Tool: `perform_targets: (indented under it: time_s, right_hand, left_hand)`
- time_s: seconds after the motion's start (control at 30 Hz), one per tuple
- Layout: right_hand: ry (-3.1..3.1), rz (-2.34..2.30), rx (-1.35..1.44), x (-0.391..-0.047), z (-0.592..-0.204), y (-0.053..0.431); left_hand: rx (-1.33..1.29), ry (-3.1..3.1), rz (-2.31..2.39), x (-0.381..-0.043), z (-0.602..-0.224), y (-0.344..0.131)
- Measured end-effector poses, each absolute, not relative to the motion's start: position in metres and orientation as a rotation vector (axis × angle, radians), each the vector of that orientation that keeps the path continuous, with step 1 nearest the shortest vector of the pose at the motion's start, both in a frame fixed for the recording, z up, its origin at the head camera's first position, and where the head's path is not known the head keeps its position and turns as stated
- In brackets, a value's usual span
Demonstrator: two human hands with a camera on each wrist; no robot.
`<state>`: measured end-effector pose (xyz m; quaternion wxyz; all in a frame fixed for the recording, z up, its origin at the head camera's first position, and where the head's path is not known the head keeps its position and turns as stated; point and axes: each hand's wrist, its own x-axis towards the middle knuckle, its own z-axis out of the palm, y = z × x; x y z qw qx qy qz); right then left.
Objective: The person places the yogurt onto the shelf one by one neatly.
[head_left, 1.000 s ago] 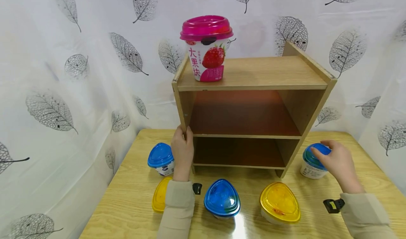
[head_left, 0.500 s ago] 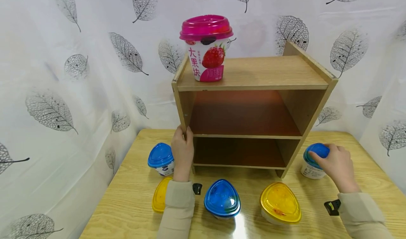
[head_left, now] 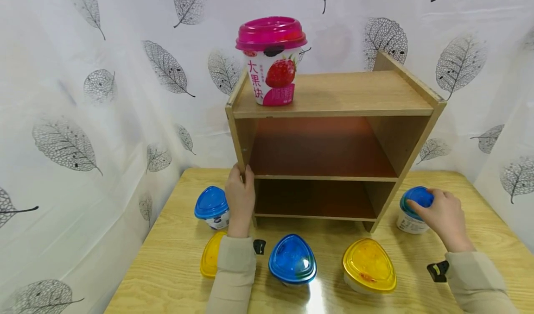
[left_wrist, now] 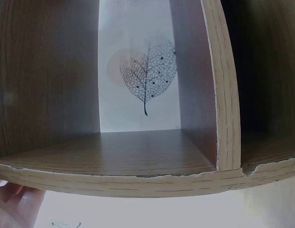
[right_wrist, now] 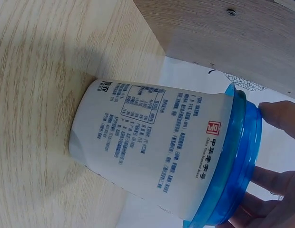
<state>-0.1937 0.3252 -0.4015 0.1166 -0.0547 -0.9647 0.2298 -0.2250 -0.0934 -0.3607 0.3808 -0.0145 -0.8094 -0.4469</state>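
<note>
On the left, my left hand [head_left: 240, 203] grips the front edge of the wooden shelf unit's [head_left: 342, 94] side panel; in the left wrist view the fingers [left_wrist: 28, 204] wrap that edge. At the right, my right hand [head_left: 447, 219] holds a white yogurt cup [head_left: 410, 223] by its blue lid, thumb on one side and fingers on the other. The right wrist view shows the cup's printed side [right_wrist: 147, 142] and its base at the wooden tabletop [right_wrist: 38, 118]. A strawberry yogurt cup [head_left: 273, 73] with a pink lid stands on top of the shelf, at the left.
A blue-lidded cup [head_left: 212, 205] stands left of the shelf, and a yellow-lidded one [head_left: 210, 256] is partly behind my left forearm. Before the shelf stand a blue-lidded cup [head_left: 293, 260] and a yellow-lidded cup [head_left: 369, 265]. A leaf-patterned curtain [head_left: 104, 133] hangs behind the table.
My right hand has shifted slightly left and closed its thumb and fingers around the cup's blue lid. My left hand keeps its grip on the shelf. The cup has hardly moved.
</note>
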Motion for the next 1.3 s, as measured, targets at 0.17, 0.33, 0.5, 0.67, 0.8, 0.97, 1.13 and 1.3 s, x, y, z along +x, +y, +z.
perform_targets:
  time_s: [0.17,0.33,0.5,0.67,0.8,0.97,1.13,1.3]
  right_hand:
    - [-2.821,0.7,-0.136,-0.1951,-0.4012,0.3268]
    - [-2.827,0.728,-0.111,-0.1951,-0.4011,0.3289]
    - [-2.819,0.745,-0.099,-0.1948,-0.4009,0.329]
    - [-2.785,0.692,-0.171,-0.1942,-0.4,0.3277]
    - [-2.825,0.572,-0.263,-0.1955,-0.3983,0.3266]
    - [-2.894,0.479,-0.341,-0.1968,-0.3981,0.3272]
    - [-2.925,0.48,-0.341,-0.1964,-0.399,0.3292]
    - [-2.904,0.525,-0.267,-0.1963,-0.3989,0.3309]
  left_hand:
    - [-0.036,-2.068,-1.131,-0.2252,-0.3604,-0.0935]
    - [-0.029,-2.075,-1.139,-0.2258,-0.3613,-0.0936]
    - [-0.034,-2.072,-1.14,-0.2258,-0.3618,-0.0934]
    - [-0.035,-2.077,-1.14,-0.2259,-0.362,-0.0936]
    - [-0.031,-2.08,-1.14,-0.225,-0.3612,-0.0936]
    - [-0.036,-2.075,-1.138,-0.2251,-0.3612,-0.0935]
    - [-0.037,-2.075,-1.139,-0.2255,-0.3618,-0.0935]
    - [-0.026,-2.08,-1.152,-0.2249,-0.361,-0.0935]
